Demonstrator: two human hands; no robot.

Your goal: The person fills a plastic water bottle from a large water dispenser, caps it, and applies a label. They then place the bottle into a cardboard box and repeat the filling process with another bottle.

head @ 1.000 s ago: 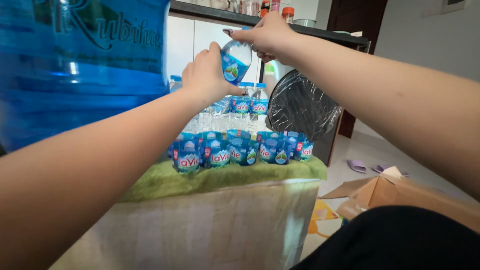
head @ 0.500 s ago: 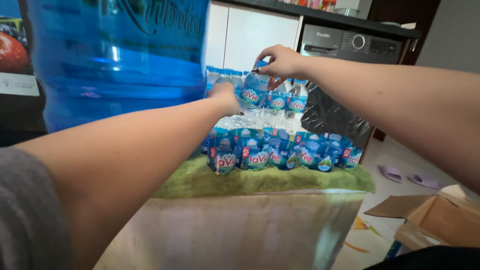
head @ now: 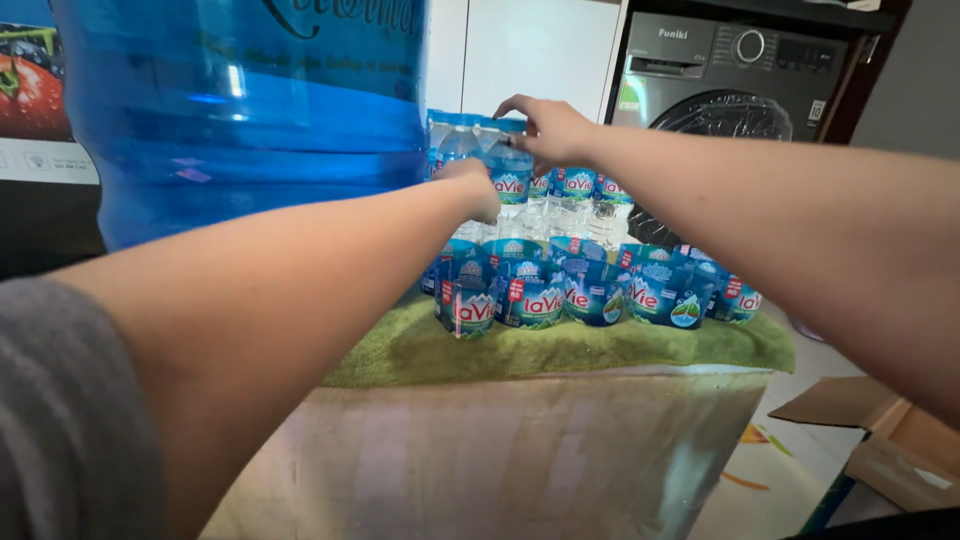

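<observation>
**Both hands on one small water bottle at the back of the stack**

The left hand (head: 478,186) and the right hand (head: 545,128) meet on a small clear plastic water bottle with a blue-green label (head: 509,172). The right hand's fingers curl over its top from above — closed on it — while the left hand presses against its side; how far the left fingers wrap round cannot be told. The bottle stands upright in the upper row of small bottles (head: 575,190), above the shrink-wrapped packs of the same bottles (head: 590,290). These packs rest on a green towel (head: 560,350) spread over the worktop (head: 500,450). A large blue translucent water jug (head: 240,110) stands just left of the stack — a grey front-loading washing machine (head: 735,70) is behind it.
</observation>
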